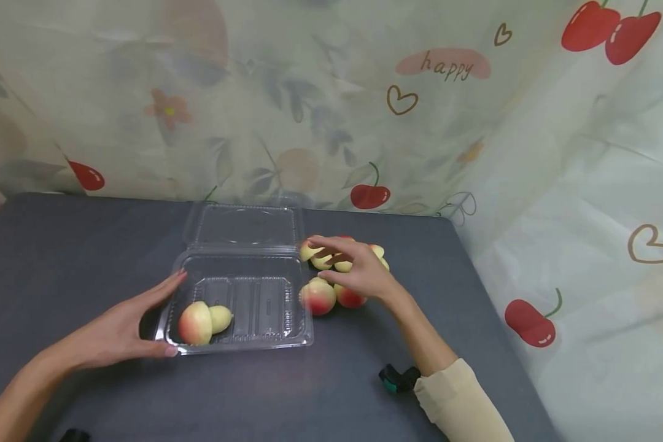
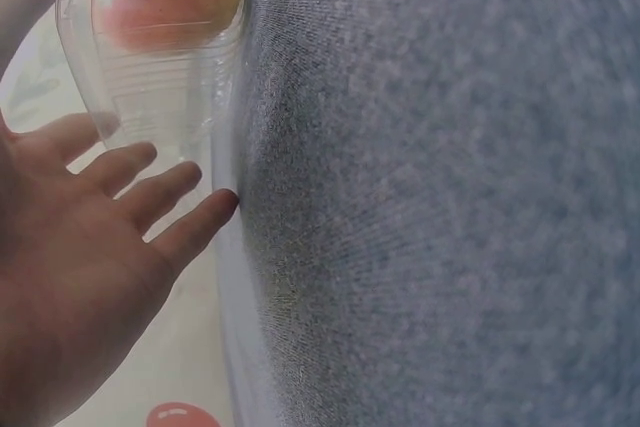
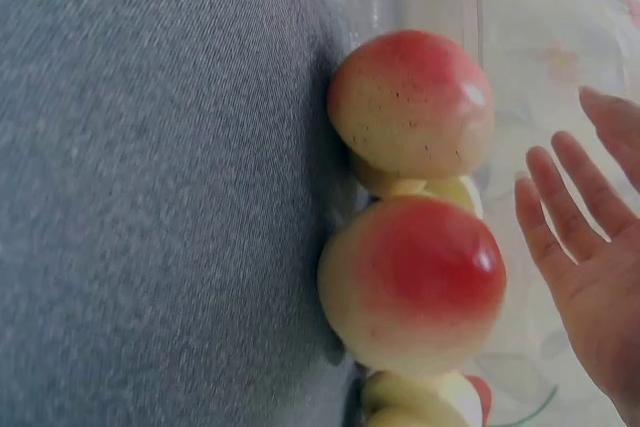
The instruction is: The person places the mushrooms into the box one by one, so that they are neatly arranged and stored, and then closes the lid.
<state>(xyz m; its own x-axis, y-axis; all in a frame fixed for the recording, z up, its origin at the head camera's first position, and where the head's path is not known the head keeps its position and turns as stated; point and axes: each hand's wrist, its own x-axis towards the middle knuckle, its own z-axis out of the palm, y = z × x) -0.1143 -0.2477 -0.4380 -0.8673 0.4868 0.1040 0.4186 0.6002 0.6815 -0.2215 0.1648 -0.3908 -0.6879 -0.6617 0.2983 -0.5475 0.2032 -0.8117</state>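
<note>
A clear plastic clamshell container (image 1: 271, 307) lies with its lid (image 1: 248, 226) folded back. In its front left corner sit a red-blushed, peach-like fruit (image 1: 195, 323) and a smaller pale yellow piece (image 1: 220, 319). My left hand (image 1: 118, 328) spans the container's left side, thumb by the front corner and fingers straight along the edge. My right hand (image 1: 361, 267), fingers loosely extended, hovers above a cluster of peach-like fruits to the container's right and holds nothing. Two of them, a nearer fruit (image 3: 412, 282) and another fruit (image 3: 410, 102), show in the right wrist view.
Dark grey cloth (image 1: 320, 393) covers the table. Behind and to the right hangs a pale curtain (image 1: 331, 110) printed with cherries and hearts. A small black and teal object (image 1: 399, 379) is beside my right sleeve (image 1: 461, 399).
</note>
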